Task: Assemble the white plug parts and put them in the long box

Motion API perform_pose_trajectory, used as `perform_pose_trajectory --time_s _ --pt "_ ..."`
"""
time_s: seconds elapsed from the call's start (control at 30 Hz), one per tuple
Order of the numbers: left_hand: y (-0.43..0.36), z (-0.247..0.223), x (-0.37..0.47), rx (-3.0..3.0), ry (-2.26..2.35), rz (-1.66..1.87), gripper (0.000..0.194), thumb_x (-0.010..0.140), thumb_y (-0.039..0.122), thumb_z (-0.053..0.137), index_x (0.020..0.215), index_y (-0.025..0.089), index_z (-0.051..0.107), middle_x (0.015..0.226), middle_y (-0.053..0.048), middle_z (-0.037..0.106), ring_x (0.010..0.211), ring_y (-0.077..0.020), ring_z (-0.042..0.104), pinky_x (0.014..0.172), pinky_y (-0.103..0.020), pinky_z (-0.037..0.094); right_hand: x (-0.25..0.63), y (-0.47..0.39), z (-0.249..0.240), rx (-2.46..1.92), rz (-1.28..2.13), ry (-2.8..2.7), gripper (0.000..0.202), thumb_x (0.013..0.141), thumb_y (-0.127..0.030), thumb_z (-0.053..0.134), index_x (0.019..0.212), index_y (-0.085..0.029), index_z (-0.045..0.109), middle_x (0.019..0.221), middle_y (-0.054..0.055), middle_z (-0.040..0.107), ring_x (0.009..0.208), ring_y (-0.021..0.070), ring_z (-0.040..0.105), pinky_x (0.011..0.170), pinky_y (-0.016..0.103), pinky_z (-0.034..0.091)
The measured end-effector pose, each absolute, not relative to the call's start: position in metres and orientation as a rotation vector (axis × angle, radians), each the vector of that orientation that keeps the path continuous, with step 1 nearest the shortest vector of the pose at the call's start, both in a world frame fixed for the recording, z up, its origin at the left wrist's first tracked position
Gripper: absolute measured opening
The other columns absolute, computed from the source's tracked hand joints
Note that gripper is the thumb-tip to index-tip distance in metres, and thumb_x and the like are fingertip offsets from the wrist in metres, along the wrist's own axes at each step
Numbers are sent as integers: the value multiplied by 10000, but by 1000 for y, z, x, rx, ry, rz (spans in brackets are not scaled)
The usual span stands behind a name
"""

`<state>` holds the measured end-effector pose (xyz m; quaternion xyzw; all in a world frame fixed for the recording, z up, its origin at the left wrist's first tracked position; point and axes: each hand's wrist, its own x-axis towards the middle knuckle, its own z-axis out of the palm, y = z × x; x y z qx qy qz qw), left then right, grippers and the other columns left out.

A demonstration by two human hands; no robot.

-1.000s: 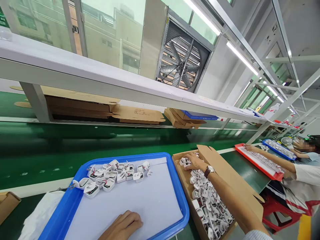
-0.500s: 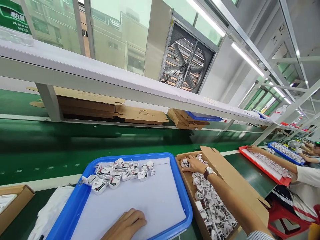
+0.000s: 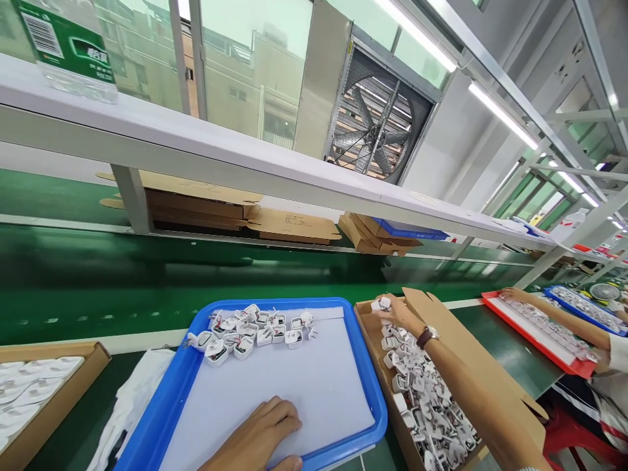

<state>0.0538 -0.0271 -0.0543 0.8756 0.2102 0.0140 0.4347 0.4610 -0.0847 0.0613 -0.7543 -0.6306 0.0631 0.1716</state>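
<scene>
My right hand [image 3: 398,313], with a watch on the wrist, is closed on white plug housings [image 3: 381,304] above the far end of an open cardboard box [image 3: 375,353]. Many similar small white housings [image 3: 426,386] with wires and circuit parts lie heaped in that box. On the left, a blue tray [image 3: 380,402] with a white lining holds a cluster of the same housings [image 3: 245,330] along its far side. My left hand [image 3: 269,425] rests on the lining near the tray's front, its fingers lightly bent, the thumb apart and nothing in it.
Left of the tray are a white cloth [image 3: 140,392] and a cardboard box [image 3: 59,405] of white parts. Flattened cartons [image 3: 294,224] lie under a shelf [image 3: 275,163] bearing a water bottle [image 3: 73,55]. A co-worker's arm [image 3: 564,317] reaches over a red tray [image 3: 540,347] at right.
My right hand has risen slightly from the pile with housings in its fingers. My left hand stays on the tray, its thumb now showing. The view has turned a little left.
</scene>
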Motion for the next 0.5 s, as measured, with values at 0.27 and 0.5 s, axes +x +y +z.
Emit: perform_pose_trajectory --time_s 0.27,0.5 --pt "-30 -33 58 2231 460 94 424 954 521 597 1302 300 697 1365 -74 647 1297 -323 544 1182 -464 376 418 -5 35 -1882 360 -2175 303 995 -384 664 1221 -183 648 1269 86 656 1079 243 666 928 456 568" --pt "-36 -6 56 2242 512 7 393 944 430 648 1320 327 695 1389 -48 658 1325 -326 558 1203 -480 373 373 33 3 -1867 533 -2431 322 974 -362 699 1235 -178 661 1331 99 645 1191 286 639 993 516 542"
